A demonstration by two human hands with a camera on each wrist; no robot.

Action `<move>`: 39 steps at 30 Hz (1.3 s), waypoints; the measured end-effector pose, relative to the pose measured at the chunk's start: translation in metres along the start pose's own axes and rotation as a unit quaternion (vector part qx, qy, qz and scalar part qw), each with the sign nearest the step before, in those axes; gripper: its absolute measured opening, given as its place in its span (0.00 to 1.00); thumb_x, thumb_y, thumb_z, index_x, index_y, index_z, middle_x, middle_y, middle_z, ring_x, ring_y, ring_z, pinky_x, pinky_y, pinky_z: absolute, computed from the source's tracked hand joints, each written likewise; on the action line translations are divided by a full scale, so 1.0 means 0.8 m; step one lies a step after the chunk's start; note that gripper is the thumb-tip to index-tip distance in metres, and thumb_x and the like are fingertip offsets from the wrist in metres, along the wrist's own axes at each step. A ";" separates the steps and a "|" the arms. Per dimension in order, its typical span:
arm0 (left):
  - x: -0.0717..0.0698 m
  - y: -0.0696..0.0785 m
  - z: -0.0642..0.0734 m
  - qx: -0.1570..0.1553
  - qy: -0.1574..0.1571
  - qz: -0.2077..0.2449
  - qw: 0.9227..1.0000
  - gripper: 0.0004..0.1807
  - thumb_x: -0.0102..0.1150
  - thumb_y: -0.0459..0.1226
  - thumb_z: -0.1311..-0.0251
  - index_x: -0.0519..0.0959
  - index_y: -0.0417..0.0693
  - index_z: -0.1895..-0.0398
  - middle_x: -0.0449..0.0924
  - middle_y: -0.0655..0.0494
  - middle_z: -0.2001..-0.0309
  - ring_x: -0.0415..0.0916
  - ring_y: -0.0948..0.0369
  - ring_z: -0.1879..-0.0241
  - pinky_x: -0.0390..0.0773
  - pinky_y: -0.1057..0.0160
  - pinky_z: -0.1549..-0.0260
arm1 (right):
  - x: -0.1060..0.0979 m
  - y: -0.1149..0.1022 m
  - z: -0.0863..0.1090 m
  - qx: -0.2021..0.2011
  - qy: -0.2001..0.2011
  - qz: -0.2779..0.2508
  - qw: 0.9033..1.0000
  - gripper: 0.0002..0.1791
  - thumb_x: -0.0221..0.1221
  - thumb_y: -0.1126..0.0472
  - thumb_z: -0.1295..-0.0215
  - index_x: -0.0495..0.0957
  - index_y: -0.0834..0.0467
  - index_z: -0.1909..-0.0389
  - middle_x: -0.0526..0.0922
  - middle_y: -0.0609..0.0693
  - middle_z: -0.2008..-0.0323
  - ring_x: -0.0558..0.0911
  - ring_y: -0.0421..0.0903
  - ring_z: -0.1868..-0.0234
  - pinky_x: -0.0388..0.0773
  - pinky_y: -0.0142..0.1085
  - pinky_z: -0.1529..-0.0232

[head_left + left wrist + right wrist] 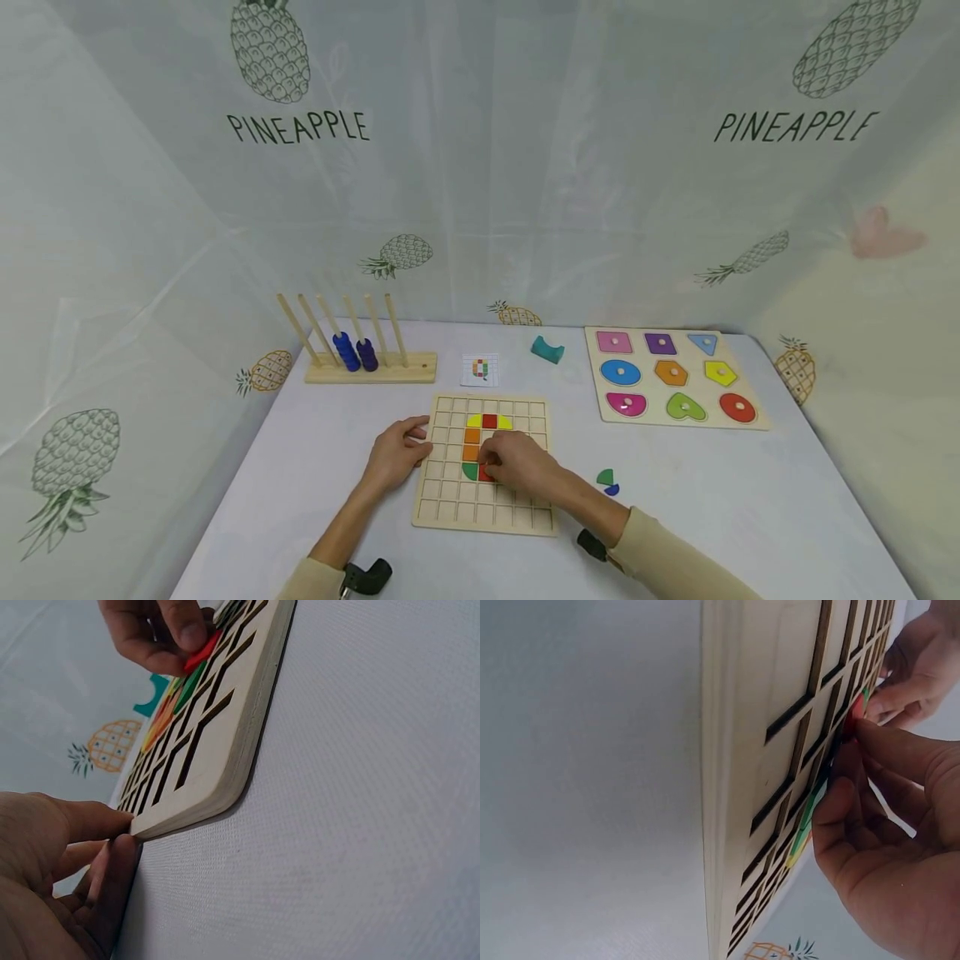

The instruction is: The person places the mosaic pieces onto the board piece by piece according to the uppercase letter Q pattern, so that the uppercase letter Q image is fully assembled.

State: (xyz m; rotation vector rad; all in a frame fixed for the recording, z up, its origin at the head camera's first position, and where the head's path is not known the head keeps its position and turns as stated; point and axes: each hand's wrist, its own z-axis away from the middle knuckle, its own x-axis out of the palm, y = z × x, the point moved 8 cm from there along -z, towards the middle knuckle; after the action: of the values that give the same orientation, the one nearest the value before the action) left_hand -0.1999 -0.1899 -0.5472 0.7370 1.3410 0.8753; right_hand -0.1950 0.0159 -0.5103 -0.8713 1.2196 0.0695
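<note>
A wooden grid board [450, 510] lies on the white table before me. On its left edge rest the fingertips and thumb of my left hand [396, 456], seen close at a corner in the left wrist view. My right hand [521, 462] is over the middle of the grid and pinches a red square tile [201, 655] at its cell. Beside it sits a green quarter-round tile [469, 472], below orange tiles [471, 444]. Yellow tiles [475, 421] flank another red tile [490, 421] higher up. More green tiles [804, 825] show in the right wrist view; my right hand hides them from above.
Loose green [605, 477] and blue [612, 490] pieces lie right of the board. Behind it are a pattern card [480, 370], a teal curved block [547, 350] and a peg stand [371, 372] with blue and purple beads. A shape puzzle [645, 412] lies at the back right.
</note>
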 end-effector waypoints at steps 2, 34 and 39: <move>0.000 0.000 0.000 0.000 0.001 -0.001 1.000 0.27 0.68 0.32 0.43 0.78 0.42 0.37 0.79 0.51 0.58 0.81 0.61 0.63 0.83 0.68 0.74 | 0.002 0.001 0.000 0.004 -0.002 0.002 1.000 0.03 0.66 0.62 0.35 0.86 0.52 0.63 0.78 0.37 0.69 0.73 0.35 0.68 0.75 0.26 0.65; 0.002 -0.002 -0.002 0.004 -0.001 0.000 1.000 0.27 0.68 0.31 0.42 0.78 0.41 0.37 0.79 0.51 0.58 0.81 0.61 0.62 0.84 0.68 0.74 | -0.021 0.015 0.013 -0.010 0.014 -0.024 1.000 0.06 0.64 0.59 0.33 0.86 0.49 0.57 0.80 0.37 0.63 0.75 0.36 0.62 0.78 0.28 0.60; 0.002 -0.003 -0.003 0.004 -0.001 0.001 1.000 0.27 0.68 0.31 0.42 0.78 0.41 0.37 0.79 0.51 0.58 0.81 0.61 0.62 0.84 0.68 0.74 | -0.034 0.033 0.021 -0.007 0.008 -0.041 0.999 0.06 0.64 0.59 0.32 0.86 0.50 0.57 0.78 0.36 0.66 0.75 0.37 0.63 0.77 0.29 0.63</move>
State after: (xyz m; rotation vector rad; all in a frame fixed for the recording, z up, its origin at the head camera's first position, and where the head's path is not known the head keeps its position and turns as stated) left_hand -0.2018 -0.1901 -0.5500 0.7453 1.3430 0.8704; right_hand -0.2053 0.0548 -0.5006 -0.9348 1.1985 0.0054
